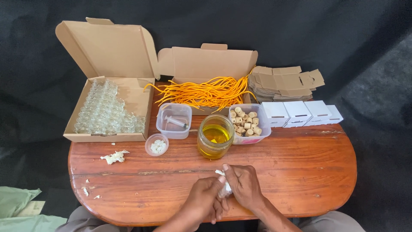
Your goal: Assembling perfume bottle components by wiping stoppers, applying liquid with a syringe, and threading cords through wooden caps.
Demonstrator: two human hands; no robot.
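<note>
Both hands close together on a small white wad (pixel 225 187) at the near edge of the wooden table (pixel 300 167). Left hand (pixel 206 201): fingers curled inward, knuckles up, pinching the wad from the left. Right hand (pixel 243 185): thumb extended over the top of the wad, remaining fingers wrapped beneath; forearm enters from lower right. Wad mostly hidden between the palms; only white edges show. Glass jar of yellow liquid (pixel 215 136) stands just beyond the hands, apart from them. Loose white scraps (pixel 114 157) lie well to the left.
</note>
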